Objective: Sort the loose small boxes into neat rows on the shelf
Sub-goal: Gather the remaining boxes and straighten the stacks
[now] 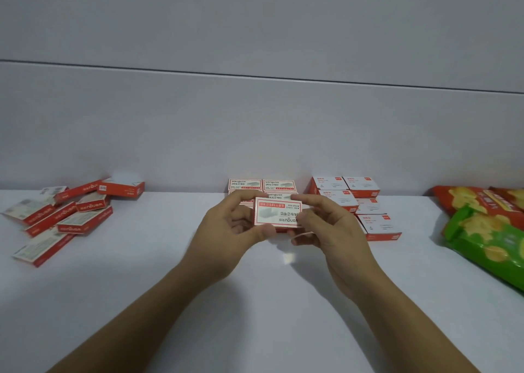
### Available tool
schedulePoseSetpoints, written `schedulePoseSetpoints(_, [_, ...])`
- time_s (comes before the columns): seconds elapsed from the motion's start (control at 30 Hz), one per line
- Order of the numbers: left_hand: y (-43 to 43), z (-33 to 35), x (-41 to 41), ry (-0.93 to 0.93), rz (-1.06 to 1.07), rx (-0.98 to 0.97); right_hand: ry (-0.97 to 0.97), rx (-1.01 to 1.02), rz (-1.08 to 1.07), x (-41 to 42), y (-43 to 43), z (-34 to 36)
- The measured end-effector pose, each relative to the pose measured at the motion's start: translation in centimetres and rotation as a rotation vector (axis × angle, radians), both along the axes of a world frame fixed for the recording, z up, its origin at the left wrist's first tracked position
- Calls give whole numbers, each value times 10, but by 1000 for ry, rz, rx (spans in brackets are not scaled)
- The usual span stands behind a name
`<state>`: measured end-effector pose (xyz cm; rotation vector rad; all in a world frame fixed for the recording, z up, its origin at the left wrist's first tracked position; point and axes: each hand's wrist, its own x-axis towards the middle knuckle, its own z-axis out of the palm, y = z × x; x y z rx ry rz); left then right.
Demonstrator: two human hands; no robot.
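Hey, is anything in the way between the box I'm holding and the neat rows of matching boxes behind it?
Nothing visible. The box, held by the left hand and right hand, hovers right in front of the matching rows. The hands hide those rows' front edge, so the open slot cannot be seen.

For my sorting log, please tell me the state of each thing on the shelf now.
held box: print upside down, in the grip of left hand and right hand.
loose boxes: jumbled pile, left.
staple box rows: neat, flat, at back.
white-top boxes: neat rows.
snack bags: lying, overlapping.
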<state>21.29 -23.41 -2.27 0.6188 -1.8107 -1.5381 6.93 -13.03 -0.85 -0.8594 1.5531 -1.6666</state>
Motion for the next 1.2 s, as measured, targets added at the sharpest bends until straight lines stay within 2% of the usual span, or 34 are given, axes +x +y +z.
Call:
schedulePoseSetpoints(0.1, [0, 0, 0, 58, -16, 78, 10, 3, 3, 0, 0, -2])
schedulePoseSetpoints(0.23, [-1, 1, -2, 93, 73, 184, 35, 21, 18, 5, -1, -5])
schedulePoseSetpoints(0.37, [2, 3, -3, 109, 112, 222, 237, 101, 147, 16, -2, -8])
schedulePoseSetpoints(0.43, [4, 3, -3, 69, 97, 145, 265, 115, 189, 22, -3, -9])
schedulePoseSetpoints(0.57, [1, 4, -1, 16, 74, -17, 163, 107, 133, 22, -3, -6])
schedulePoseSetpoints(0.67, [-1, 5, 2, -26, 55, -62, 139, 115, 134, 16, -1, -3])
schedulePoseSetpoints(0.73, [-3, 5, 3, -71, 14, -121, 54, 94, 124, 16, 0, -2])
schedulePoseSetpoints(0.87, [-14, -1, 12, -387, 7, -655, -118, 53, 77, 10, 0, -2])
schedulePoseSetpoints(0.93, [-20, -2, 16, -409, 20, -795, -122, 58, 77, 7, 0, -3])
schedulePoseSetpoints(1.03, [-25, 2, 20, -413, 58, -829, -26, 59, 39, 9, -1, -5])
schedulePoseSetpoints(1.2, [-29, 7, 25, -470, 67, -822, 517, 24, -78, 13, -4, -15])
